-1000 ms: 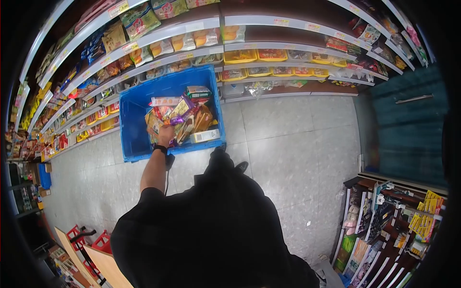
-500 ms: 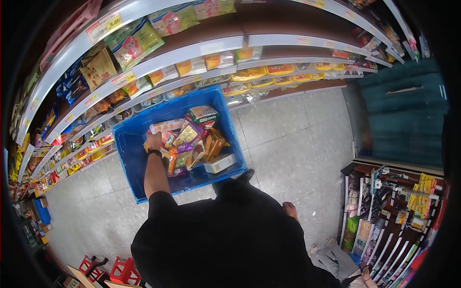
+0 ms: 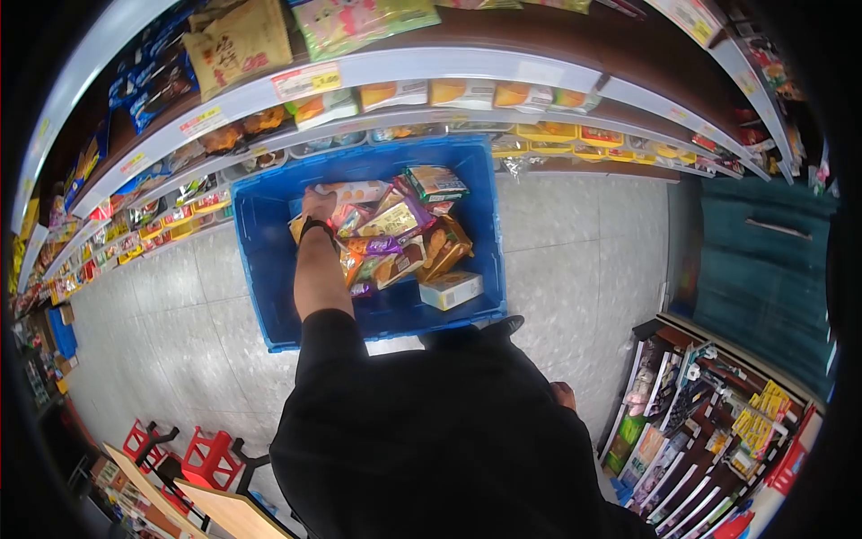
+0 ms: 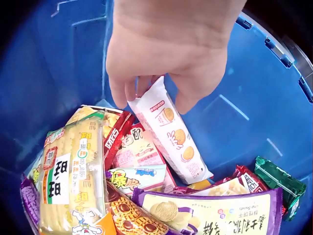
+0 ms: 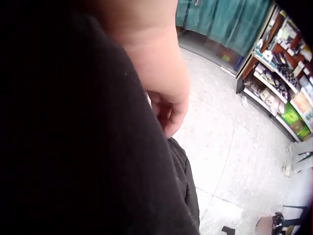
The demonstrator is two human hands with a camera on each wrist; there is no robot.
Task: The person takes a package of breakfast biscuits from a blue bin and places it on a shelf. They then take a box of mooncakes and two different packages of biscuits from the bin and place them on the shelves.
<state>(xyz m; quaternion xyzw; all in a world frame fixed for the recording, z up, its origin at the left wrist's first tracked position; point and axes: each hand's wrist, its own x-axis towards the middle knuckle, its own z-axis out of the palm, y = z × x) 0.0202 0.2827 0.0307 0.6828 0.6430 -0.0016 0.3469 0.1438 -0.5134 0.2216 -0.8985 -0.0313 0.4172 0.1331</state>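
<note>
My left hand (image 4: 168, 54) reaches down into a blue crate (image 3: 269, 310) and holds the upper end of a long white biscuit packet (image 4: 172, 134) between thumb and fingers. The packet leans at a slant, its lower end among other snacks. Close by lie a clear bag of rice crackers (image 4: 73, 171), a red snack packet (image 4: 116, 137) and a purple-edged biscuit packet (image 4: 220, 208). In the right wrist view, my right hand (image 5: 164, 73) hangs beside dark clothing, fingers loosely curled, holding nothing visible.
Snack shelves (image 3: 386, 72) curve along the far side, right behind the crate. A white box (image 3: 451, 290) and a green box (image 3: 435, 182) lie in the crate. Red stools (image 3: 211, 458) stand at lower left, another shelf rack (image 3: 709, 404) at lower right, and a green curtain (image 3: 763, 260) hangs at right.
My left hand has moved from the crate's near side to the white biscuit packet's end at the far left. The head view has shifted, and my right hand has come into sight at my side.
</note>
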